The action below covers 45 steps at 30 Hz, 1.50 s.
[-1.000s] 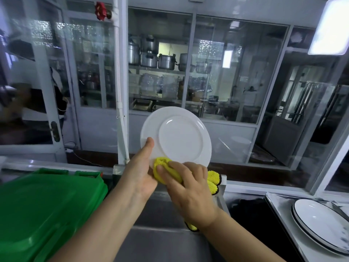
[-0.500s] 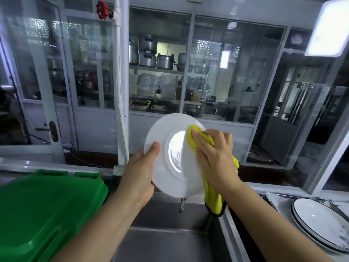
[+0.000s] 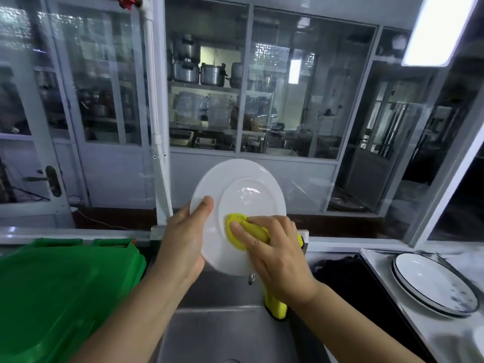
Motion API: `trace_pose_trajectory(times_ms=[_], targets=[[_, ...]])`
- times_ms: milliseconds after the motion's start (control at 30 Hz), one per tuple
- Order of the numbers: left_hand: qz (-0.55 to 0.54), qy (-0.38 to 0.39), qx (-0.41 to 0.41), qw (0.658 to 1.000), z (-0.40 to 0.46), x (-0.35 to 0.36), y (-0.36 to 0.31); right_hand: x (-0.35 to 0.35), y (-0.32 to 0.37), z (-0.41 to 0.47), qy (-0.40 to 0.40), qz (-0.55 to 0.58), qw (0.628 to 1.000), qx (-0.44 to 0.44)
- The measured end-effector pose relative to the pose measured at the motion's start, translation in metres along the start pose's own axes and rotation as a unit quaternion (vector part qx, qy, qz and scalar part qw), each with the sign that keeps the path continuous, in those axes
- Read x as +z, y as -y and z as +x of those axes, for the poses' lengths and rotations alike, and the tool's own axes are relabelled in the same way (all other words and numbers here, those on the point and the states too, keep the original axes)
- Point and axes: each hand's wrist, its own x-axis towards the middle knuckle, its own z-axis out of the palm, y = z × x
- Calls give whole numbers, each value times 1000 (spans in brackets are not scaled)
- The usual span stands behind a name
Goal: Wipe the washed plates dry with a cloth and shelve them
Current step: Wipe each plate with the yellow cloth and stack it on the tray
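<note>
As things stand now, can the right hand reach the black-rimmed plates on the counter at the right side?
Probably yes, but not at once. The right hand is pressing the yellow cloth on the white plate. The black-rimmed plates lie uncovered on that side, with nothing between.

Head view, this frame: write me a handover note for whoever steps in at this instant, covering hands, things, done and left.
Left hand: grips the white plate by its left rim, thumb on the face, plate held upright over the steel sink.
Right hand: presses the yellow cloth against the plate's lower centre; the cloth's tail hangs below the wrist.
Black-rimmed plates: stacked on the counter to the right.
Done: cannot tell how many plates are dry.
Left: finish wiping this plate and shelve it; no shelf for plates is identifiable here.
</note>
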Motion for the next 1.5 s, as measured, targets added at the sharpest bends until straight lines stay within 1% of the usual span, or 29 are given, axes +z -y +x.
trace_pose_trajectory(times_ms=[100,267,433,500,567,700,767,833,900,967,1033,1100,1167,1233,1300,1467,1500], targets=[[1,15,-9,1000,1,2,9,-3,-10,-19,5,-14,999,37],[5,66,-54,996,1,19,38,-28,-36,-53,27,-74,988,130],[20,115,-95,989,-16,56,74,-79,-68,-103,11,-162,954,251],[44,141,-102,984,-24,74,88,-105,-80,-128,-2,-190,935,298],[76,166,-97,978,-32,92,103,-129,-90,-155,-24,-209,921,327],[140,221,-70,963,-57,147,150,-181,-114,-217,-58,-217,895,386],[171,248,-70,951,-74,182,181,-209,-129,-251,-77,-211,881,417],[204,274,-71,937,-91,221,215,-239,-147,-284,-97,-205,866,447],[243,303,-53,920,-109,262,249,-269,-166,-314,-108,-200,849,477],[289,344,-21,893,-127,299,283,-299,-185,-342,-115,-212,838,489],[346,384,30,856,-145,332,313,-326,-205,-367,-121,-221,829,500],[415,428,113,795,-159,360,345,-350,-224,-390,-120,-224,824,506],[459,454,196,738,-170,384,375,-368,-240,-411,-110,-222,823,511],[472,495,287,671,-177,404,400,-380,-251,-428,-113,-215,816,524],[475,539,330,613,-184,418,428,-387,-259,-442,-120,-209,809,537],[479,544,471,503,-196,436,489,-395,-273,-469,-116,-202,792,565],[482,538,492,486,-198,439,497,-396,-276,-473,-115,-197,790,570]])
